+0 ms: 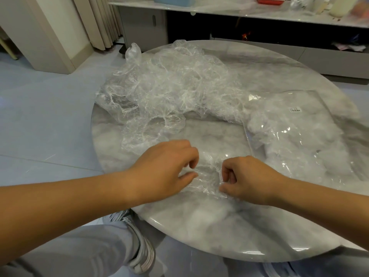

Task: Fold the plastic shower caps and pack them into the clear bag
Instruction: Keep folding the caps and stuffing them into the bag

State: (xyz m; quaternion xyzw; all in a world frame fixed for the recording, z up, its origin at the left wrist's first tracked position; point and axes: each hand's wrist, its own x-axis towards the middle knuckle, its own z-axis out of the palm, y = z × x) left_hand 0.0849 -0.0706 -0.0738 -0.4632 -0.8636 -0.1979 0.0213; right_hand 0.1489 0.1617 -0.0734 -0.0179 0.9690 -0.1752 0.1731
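**Both hands pinch one cap at the near edge of the round surface**

The left hand (169, 166) and the right hand (245, 176) sit close together, fingers curled, each pinching an end of a single shower cap (207, 176) that lies bunched on the surface (219, 226) between them. Just beyond the left hand, a loose pile of caps (169, 90) spreads across the far left half and spills over the rim there. To the right, the clear bag (299, 132) lies flat, already holding crumpled caps and bearing a small white label (295, 110). Between pile and bag, a bare marbled patch stays open in front of the hands. The near rim curves just below the wrists, over a grey shoe (143, 248) and pale floor (50, 116). The held cap is thin, transparent, wrinkled and glossy.
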